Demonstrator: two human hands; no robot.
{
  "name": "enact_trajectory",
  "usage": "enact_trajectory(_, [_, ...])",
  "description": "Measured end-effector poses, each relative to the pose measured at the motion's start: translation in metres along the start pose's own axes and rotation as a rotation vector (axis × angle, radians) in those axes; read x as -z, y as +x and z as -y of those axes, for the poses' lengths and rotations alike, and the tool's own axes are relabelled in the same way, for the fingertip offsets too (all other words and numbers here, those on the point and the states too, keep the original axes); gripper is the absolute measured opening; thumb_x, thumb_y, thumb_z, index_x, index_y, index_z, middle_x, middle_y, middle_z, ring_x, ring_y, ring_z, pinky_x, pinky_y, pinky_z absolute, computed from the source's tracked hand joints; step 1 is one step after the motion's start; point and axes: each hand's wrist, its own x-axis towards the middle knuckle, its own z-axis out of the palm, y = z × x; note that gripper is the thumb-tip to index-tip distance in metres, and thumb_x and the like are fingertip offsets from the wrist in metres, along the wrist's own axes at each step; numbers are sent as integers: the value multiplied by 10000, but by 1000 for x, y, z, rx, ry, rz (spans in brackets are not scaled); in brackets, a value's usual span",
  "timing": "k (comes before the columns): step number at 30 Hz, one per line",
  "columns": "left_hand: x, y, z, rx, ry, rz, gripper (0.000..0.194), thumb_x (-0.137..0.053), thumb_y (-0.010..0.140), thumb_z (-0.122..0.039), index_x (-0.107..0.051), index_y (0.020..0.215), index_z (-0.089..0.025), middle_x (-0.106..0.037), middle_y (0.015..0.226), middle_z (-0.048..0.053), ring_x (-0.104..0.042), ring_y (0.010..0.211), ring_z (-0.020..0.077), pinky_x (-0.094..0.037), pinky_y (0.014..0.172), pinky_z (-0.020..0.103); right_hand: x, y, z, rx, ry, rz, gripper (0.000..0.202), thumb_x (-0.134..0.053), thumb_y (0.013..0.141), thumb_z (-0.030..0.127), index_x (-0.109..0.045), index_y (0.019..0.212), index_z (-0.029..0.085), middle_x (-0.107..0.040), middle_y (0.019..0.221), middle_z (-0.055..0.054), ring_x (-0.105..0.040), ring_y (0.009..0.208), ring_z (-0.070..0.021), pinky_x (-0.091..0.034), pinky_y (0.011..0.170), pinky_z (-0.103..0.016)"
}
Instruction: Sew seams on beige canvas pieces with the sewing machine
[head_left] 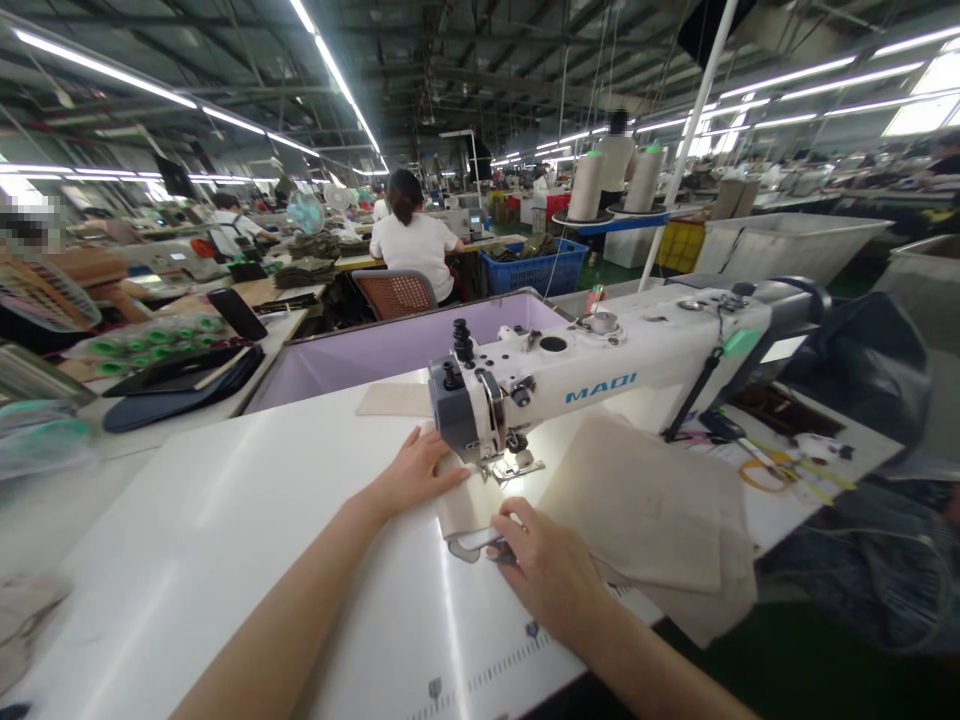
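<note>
apparently lining up cloth (463, 508) at the sewing machine (555, 378), mid-frame: left hand (416, 472) flat atop, right hand (546, 565) curled (grip unclear); next likely calls for steady guiding.

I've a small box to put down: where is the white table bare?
The widest bare stretch of the white table lies left of the left forearm. A smaller one lies between both forearms, edged by the printed scale. Right of the sewing machine's needle it is crowded: beige fabric, then scissors beyond.
</note>
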Motion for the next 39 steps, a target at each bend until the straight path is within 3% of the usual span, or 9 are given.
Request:
enact_trajectory(11, [0, 2, 2, -46, -7, -7, 438, -546, 937, -510, -653, 1242, -215, -633, 1355, 112, -545, 1262, 344, -317, 1147, 579, 3, 3, -3, 5, 20, 31, 108, -613, 914, 164, -616, 1017, 196, -654, 1137, -46, -647, 932, -201, -483, 714, -280])
enact_trajectory(17, [7, 8, -1, -45, 33, 7, 374, -568, 941, -431, -651, 1224, -200, -654, 1320, 110, -563, 1243, 336, -361, 1116, 579, 5, 8, -2, 10, -12, 46, 84, -577, 927, 170, -619, 996, 194, -645, 1128, -41, -642, 906, -197, -467, 677, -282])
enact_trajectory(21, [6, 3, -21, 23, 168, -79, 217, -606, 923, -342, -704, 1016, -173, -702, 1139, 119, -623, 1115, 333, -479, 1000, 552, 7, 7, -3, 16, -12, 64, 98, -576, 921, 169, -632, 997, 194, -650, 1116, -35, -651, 901, -202, -469, 674, -288])
enact_trajectory(24, [-6, -19, -49, 1, 197, -110, 189, -520, 946, -200, -699, 901, -160, -701, 989, 116, -660, 953, 275, -553, 884, 461, 13, 3, -4, 21, 40, 83, 130, -573, 925, 165, -646, 1026, 201, -661, 1150, -29, -665, 912, -200, -482, 710, -284])
enact_trajectory(27, [-22, -49, -76, -216, 96, -94, 236, -458, 978, -154, -687, 1030, -177, -699, 1047, 100, -656, 986, 235, -579, 866, 383, 21, 0, -10, 19, 145, 91, 173, -549, 937, 143, -653, 1061, 205, -676, 1170, -24, -676, 958, -189, -492, 801, -271])
enact_trajectory(30, [-31, -69, -89, -266, 114, -142, 282, -430, 1009, -178, -631, 1207, -164, -683, 1172, 119, -629, 1122, 252, -572, 951, 399, 23, -1, -16, 9, 174, 70, 223, -535, 936, 120, -650, 1107, 204, -671, 1213, -23, -672, 1013, -190, -491, 851, -269])
enact_trajectory(39, [-23, -68, -85, -288, 177, -98, 329, -464, 999, -214, -594, 1301, -196, -673, 1259, 102, -612, 1181, 270, -568, 951, 437, 17, 5, -21, 82, -65, 111, 226, -491, 967, 133, -639, 1126, 197, -658, 1173, -47, -649, 971, -211, -488, 752, -296])
